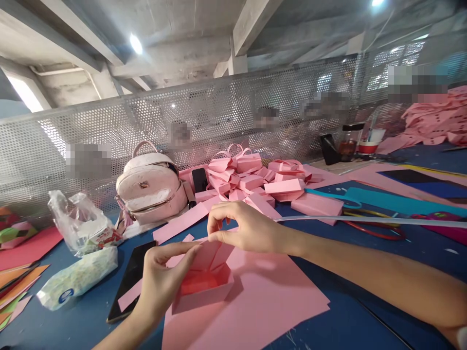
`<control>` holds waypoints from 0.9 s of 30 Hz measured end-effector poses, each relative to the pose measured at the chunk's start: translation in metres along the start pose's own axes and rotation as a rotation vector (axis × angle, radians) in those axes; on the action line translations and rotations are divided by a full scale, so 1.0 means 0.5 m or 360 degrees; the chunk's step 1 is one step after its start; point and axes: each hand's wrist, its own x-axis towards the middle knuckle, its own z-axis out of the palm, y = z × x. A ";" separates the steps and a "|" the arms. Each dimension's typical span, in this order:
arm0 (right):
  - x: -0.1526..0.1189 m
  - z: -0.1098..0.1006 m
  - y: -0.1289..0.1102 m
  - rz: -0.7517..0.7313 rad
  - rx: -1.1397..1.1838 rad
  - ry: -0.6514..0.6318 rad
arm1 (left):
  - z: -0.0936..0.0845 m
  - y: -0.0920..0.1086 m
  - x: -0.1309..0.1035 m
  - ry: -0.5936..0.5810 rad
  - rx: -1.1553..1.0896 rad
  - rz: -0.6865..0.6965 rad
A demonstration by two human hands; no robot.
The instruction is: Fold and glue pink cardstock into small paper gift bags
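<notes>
A small pink paper box point(202, 297) stands with its top open on a flat pink paper sheet point(270, 301). My left hand point(162, 270) is closed in a pinch at the box's upper left edge, thumb and fingers meeting there. At the raised back flap of the box, my right hand point(246, 226) bends its fingers and pinches with thumb and forefinger. Its fingertips partly cover the flap, so the exact contact is hard to see. Behind the hands lies a heap of folded pink paper boxes point(251, 182), some with looped handles.
A pale pink backpack point(151, 187), a plastic bag point(80, 223) and a tissue pack point(80, 279) are on the left. A dark tablet-like slab point(133, 277) lies beside my left wrist. Scissors point(375, 228) lie right. A perforated metal screen point(219, 104) borders the back, with people beyond.
</notes>
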 end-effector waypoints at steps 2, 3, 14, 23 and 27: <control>0.001 0.001 0.001 0.0004 0.0015 -0.0002 | 0.001 0.003 0.001 0.0020 0.0015 -0.0012; 0.001 0.001 0.001 0.0003 0.0019 0.0000 | 0.002 0.005 0.001 0.0033 0.0027 -0.0017; -0.002 -0.006 0.000 -0.0021 -0.0016 0.0018 | -0.005 -0.015 0.002 0.0109 0.0049 0.0030; -0.014 0.000 -0.007 -0.0131 -0.0195 0.0027 | 0.006 0.016 0.000 0.0008 -0.0019 0.0003; -0.017 0.008 -0.016 -0.0185 -0.0226 0.0075 | 0.011 0.019 0.001 -0.0028 0.0023 0.0059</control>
